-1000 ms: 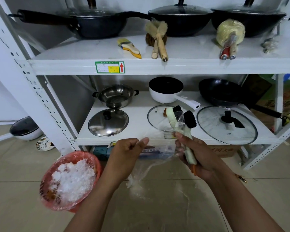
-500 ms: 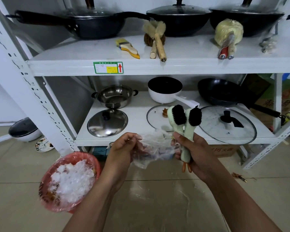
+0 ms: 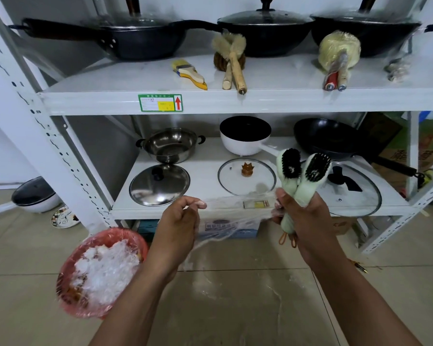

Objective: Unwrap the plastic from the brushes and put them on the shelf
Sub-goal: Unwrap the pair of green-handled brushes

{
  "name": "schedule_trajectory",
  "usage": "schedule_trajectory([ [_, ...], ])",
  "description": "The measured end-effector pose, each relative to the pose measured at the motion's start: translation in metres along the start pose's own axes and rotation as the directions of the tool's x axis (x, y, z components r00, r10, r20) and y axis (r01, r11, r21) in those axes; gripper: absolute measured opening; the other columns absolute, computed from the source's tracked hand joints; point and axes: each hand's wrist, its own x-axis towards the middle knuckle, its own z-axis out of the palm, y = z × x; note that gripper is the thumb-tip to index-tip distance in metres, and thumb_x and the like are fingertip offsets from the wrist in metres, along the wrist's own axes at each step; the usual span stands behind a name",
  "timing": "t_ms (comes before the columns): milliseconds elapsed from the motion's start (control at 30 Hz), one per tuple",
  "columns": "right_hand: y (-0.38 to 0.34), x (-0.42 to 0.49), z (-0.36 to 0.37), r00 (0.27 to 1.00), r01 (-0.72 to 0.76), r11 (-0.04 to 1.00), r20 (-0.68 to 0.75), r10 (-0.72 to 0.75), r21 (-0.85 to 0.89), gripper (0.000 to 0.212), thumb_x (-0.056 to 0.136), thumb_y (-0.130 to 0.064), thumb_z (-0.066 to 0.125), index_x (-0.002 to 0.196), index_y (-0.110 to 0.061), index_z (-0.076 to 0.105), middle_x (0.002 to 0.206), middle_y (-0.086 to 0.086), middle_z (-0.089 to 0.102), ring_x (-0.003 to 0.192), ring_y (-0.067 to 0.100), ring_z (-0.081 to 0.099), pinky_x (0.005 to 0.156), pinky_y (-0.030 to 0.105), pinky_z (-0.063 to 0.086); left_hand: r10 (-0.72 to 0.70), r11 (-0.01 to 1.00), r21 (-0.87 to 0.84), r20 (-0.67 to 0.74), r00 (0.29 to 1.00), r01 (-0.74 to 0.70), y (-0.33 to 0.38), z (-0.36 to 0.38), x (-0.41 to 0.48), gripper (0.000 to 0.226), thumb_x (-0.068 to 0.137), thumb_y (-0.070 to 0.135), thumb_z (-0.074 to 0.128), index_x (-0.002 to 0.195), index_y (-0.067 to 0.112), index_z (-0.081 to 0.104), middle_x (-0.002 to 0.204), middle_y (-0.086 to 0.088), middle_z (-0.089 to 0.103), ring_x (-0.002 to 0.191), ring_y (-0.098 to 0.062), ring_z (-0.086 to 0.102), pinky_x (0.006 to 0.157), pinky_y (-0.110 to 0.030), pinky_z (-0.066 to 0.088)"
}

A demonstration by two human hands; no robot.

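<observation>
at centre right of the frame the right hand point(image 3: 308, 216) grips two green brushes point(image 3: 301, 176) by the handles while the left hand point(image 3: 179, 221) pinches stretched plastic wrap point(image 3: 235, 211); best keep pulling leftward, steadily, until the film slips off the handles.

Head-worn wide-angle view, looking forward and down.
The single camera faces a white shelf point(image 3: 235, 103) filling the upper frame at close range, its straight edges bowed by the lens (no second view overlaps it); both forearms rise from the bottom edge, tiled floor point(image 3: 235, 295) below.
</observation>
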Motion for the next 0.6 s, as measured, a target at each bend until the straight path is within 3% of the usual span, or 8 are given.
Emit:
schedule_trajectory([
  [100,-0.004,0.001,0.000,1.000,0.006,0.996,0.010,-0.006,0.089,0.007,0.099,-0.003,0.063,0.106,-0.006,0.063,0.078,0.007,0.054,0.068,0.013,0.051,0.058,0.024,0.048,0.022,0.998,0.065,0.000,1.000,-0.022,0.001,-0.002,0.001,0.026,0.109,0.016,0.041,0.097,0.016,0.064,0.053,0.004,0.038,0.046,-0.009,0.031,0.043,-0.020,0.027],
  [200,-0.002,0.003,-0.003,1.000,0.012,0.995,-0.003,-0.012,0.095,0.010,0.100,-0.005,0.063,0.108,-0.009,0.065,0.078,0.004,0.057,0.068,0.012,0.051,0.059,0.024,0.048,0.007,0.997,0.082,0.010,1.000,-0.008,0.000,-0.003,0.001,0.026,0.108,0.014,0.041,0.096,0.016,0.064,0.050,0.009,0.042,0.045,-0.009,0.032,0.043,-0.020,0.028],
  [333,0.000,-0.001,-0.004,0.998,-0.055,0.994,0.018,0.054,0.091,0.016,0.098,-0.011,0.064,0.114,-0.009,0.067,0.086,0.005,0.071,0.070,0.014,0.061,0.063,0.028,0.053,-0.167,0.986,0.006,0.083,0.982,0.167,-0.003,0.002,-0.005,0.027,0.098,-0.002,0.041,0.087,0.008,0.063,0.052,0.002,0.043,0.041,-0.011,0.028,0.040,-0.019,0.023],
  [400,-0.003,-0.005,-0.002,0.992,-0.109,0.986,0.071,0.101,0.122,0.016,0.099,-0.012,0.062,0.113,-0.007,0.066,0.088,0.010,0.075,0.066,0.017,0.064,0.062,0.030,0.057,-0.260,0.965,0.030,0.181,0.948,0.259,0.000,0.002,-0.010,0.030,0.096,-0.003,0.040,0.081,0.007,0.064,0.058,-0.008,0.061,0.042,-0.016,0.045,0.041,-0.021,0.038],
  [467,-0.007,-0.007,0.000,0.984,-0.148,0.975,0.122,0.128,0.165,0.016,0.099,-0.011,0.060,0.112,-0.006,0.066,0.087,0.013,0.074,0.064,0.017,0.063,0.056,0.027,0.056,-0.344,0.938,0.055,0.276,0.897,0.343,0.000,0.000,-0.012,0.031,0.098,-0.002,0.041,0.086,0.006,0.068,0.085,-0.016,0.077,0.064,-0.027,0.067,0.067,-0.036,0.058],
  [533,-0.010,-0.008,0.002,0.978,-0.181,0.965,0.141,0.156,0.188,0.015,0.098,-0.010,0.061,0.111,-0.005,0.068,0.089,0.015,0.071,0.064,0.018,0.061,0.052,0.025,0.054,-0.358,0.934,0.131,0.324,0.876,0.333,-0.005,-0.003,-0.012,0.028,0.103,0.003,0.043,0.102,0.010,0.071,0.101,-0.007,0.080,0.092,-0.025,0.076,0.094,-0.042,0.055],
  [600,-0.012,-0.010,0.005,0.969,-0.203,0.961,0.177,0.171,0.185,0.013,0.098,-0.008,0.060,0.107,-0.005,0.069,0.084,0.011,0.072,0.066,0.017,0.065,0.053,0.023,0.055,-0.279,0.959,0.148,0.318,0.906,0.243,-0.005,-0.002,-0.012,0.027,0.105,0.010,0.047,0.111,0.020,0.071,0.108,0.006,0.079,0.109,-0.016,0.073,0.100,-0.039,0.050],
])
